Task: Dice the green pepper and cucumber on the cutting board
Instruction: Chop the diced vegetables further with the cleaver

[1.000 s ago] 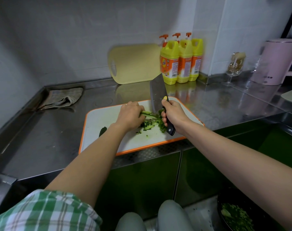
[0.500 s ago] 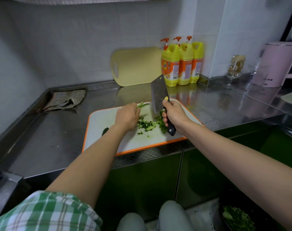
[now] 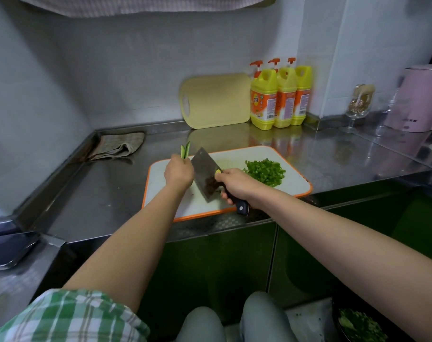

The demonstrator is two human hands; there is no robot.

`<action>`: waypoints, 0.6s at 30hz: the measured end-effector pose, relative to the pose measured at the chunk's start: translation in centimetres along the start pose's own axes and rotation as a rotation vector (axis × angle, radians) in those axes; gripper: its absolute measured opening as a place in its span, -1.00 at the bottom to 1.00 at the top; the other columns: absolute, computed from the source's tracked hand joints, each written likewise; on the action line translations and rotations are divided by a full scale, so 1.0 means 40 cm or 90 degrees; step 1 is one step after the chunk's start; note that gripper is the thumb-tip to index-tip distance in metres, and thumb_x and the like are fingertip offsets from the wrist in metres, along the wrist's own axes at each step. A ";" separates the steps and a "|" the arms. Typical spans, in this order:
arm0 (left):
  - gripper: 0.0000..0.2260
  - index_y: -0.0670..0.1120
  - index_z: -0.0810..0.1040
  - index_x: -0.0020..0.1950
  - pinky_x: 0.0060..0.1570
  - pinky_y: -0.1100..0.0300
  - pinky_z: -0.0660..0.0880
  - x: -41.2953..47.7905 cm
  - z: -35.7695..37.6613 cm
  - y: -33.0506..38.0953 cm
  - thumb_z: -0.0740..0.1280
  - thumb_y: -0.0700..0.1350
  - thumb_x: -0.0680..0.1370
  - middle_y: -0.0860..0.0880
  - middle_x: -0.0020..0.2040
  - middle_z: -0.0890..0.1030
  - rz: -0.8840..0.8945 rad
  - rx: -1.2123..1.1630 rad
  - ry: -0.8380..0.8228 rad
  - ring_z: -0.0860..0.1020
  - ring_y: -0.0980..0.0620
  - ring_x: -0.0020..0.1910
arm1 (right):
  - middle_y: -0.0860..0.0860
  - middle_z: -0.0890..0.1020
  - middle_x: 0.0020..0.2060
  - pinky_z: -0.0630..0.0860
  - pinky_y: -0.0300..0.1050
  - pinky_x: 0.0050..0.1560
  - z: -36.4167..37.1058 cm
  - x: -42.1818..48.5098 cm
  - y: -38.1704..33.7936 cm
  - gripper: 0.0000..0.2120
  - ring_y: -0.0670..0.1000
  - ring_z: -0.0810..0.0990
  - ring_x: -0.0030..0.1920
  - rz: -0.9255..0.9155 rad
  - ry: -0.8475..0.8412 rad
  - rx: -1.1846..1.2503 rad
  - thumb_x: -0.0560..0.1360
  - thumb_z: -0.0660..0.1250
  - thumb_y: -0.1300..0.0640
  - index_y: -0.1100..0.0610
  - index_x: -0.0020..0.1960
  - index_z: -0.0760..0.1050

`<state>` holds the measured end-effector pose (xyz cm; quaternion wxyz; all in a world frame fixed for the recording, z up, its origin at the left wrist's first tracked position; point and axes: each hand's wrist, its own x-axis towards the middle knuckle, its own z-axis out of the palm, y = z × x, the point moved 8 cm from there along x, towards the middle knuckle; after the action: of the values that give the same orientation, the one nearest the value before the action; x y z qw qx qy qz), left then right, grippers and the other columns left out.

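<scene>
Clock directions are read from the centre of the cutting board, with 12 o'clock toward the back wall.

**Work surface.** The cutting board (image 3: 292, 180) is white with an orange rim. It lies flat on the steel countertop (image 3: 99, 193), with its 6 o'clock edge close to the counter's front edge.

**Task items.**
- The diced green pepper (image 3: 265, 172) forms one loose pile on the board at 2 o'clock. It is just beside the right hand and apart from the blade.
- Two cucumber strips (image 3: 185, 149) are at 10 o'clock, lifted clear of the board.

**Left hand** (image 3: 178, 172). It is above the board at 9 o'clock. The fingers are curled closed round the lower ends of the cucumber strips. The strips stand nearly upright out of the top of the fist, showing dark skin and pale flesh.

**Right hand** (image 3: 237, 182). It is between the centre and 5 o'clock. The fingers are wrapped round the black handle of a cleaver (image 3: 206, 172). The blade sits between the two hands, tilted, with its flat face turned toward the camera. Dark bits cling to the blade near the heel. Whether the edge touches the board cannot be told.

**Surroundings.**
- At 12 o'clock, a pale yellow board (image 3: 216, 101) leans on the wall.
- Just beside it at 1 o'clock, three yellow detergent bottles (image 3: 279, 95) stand in a row.
- At 10 o'clock, a crumpled cloth (image 3: 118, 145) lies in the counter corner.
- At 2 to 3 o'clock, well apart from the board, stand a stemmed glass (image 3: 359, 104) and a pink kettle (image 3: 417, 99).
- At 5 o'clock, below counter level, a dark bowl (image 3: 336, 317) holds chopped greens.
</scene>
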<state>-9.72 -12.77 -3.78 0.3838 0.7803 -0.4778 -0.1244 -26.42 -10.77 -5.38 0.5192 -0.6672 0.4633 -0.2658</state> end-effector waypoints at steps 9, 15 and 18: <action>-0.73 -0.26 0.43 0.23 0.15 -0.01 0.37 -0.026 0.022 -0.017 0.14 -0.11 0.65 -0.29 0.23 0.51 0.001 0.015 -0.051 0.45 -0.30 0.22 | 0.11 0.46 -0.42 0.28 -0.30 -0.58 -0.079 -0.005 0.032 -0.78 0.02 0.40 -0.51 0.046 0.084 -0.127 0.63 0.08 0.19 0.23 -0.13 0.40; -0.71 -0.27 0.44 0.22 0.15 -0.03 0.41 -0.043 0.051 0.001 0.12 -0.09 0.66 -0.29 0.20 0.53 0.026 0.032 -0.071 0.47 -0.30 0.17 | 0.13 0.47 -0.42 0.35 -0.19 -0.45 -0.122 -0.004 0.045 -0.81 0.04 0.40 -0.49 0.072 0.125 -0.128 0.60 0.08 0.23 0.25 -0.11 0.42; -0.73 -0.27 0.44 0.20 0.10 -0.02 0.40 -0.052 0.059 0.013 0.12 -0.10 0.66 -0.28 0.17 0.54 0.055 0.067 -0.079 0.48 -0.29 0.16 | 0.11 0.46 -0.43 0.33 -0.21 -0.48 -0.127 -0.007 0.039 -0.76 0.03 0.39 -0.51 0.047 0.135 -0.122 0.62 0.08 0.21 0.20 -0.20 0.38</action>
<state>-12.45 -12.28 -5.36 0.3170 0.7690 -0.5396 -0.1306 -31.30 -12.84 -5.20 0.4107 -0.6643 0.5629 -0.2705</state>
